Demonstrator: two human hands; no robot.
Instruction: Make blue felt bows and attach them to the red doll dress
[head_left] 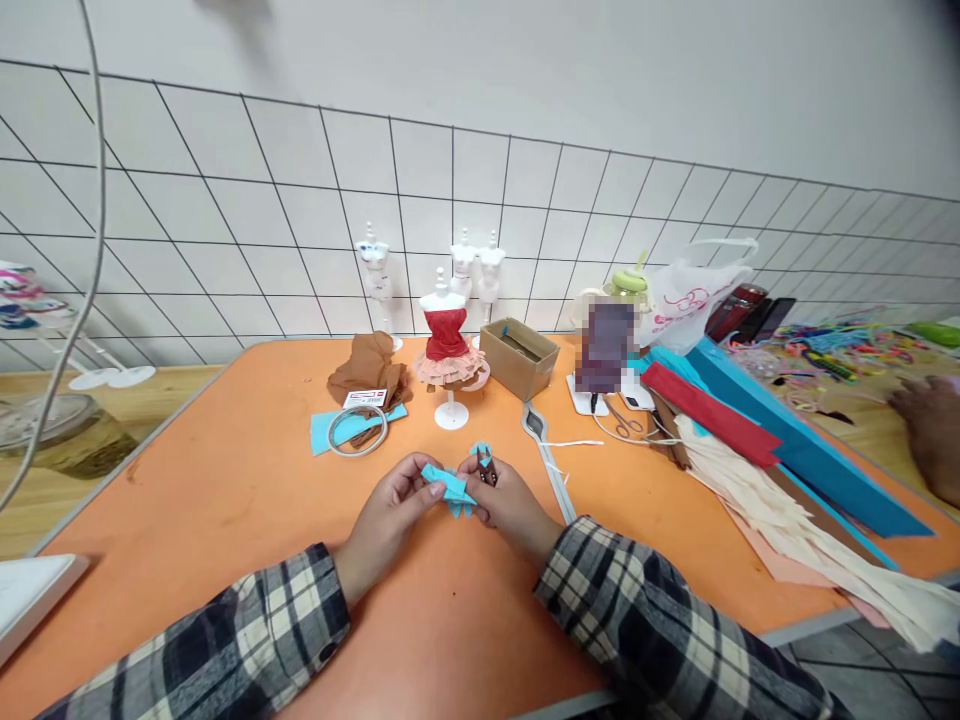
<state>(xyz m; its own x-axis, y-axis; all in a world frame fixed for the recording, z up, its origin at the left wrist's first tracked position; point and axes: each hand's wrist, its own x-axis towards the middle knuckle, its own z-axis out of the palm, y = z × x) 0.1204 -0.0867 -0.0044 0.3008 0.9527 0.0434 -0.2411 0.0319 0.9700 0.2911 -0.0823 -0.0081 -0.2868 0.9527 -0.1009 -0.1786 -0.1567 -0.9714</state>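
My left hand (397, 497) is closed, pinching a folded strip of light blue crepe paper (448, 484) between thumb and fingers. My right hand (514, 503) is closed at the paper's right end, and a small dark metal tool (487, 466), which looks like thread snips, sticks up from its grip. Pleated paper edges hang below the fingers. Beyond my hands, a white doll dress form (444, 300) wears a red bodice (446, 335) and a ruffled pink skirt (450, 366). To its left, a roll of tape (358, 452) lies on a flat blue piece (324, 431).
A cardboard box (519, 358) and crumpled brown paper (366, 370) stand at the back. On the right are a phone (606, 345), scissors (628, 428), a grey-white strap (553, 470) and paper strips (757, 490). Another person's hand (930, 430) rests at far right.
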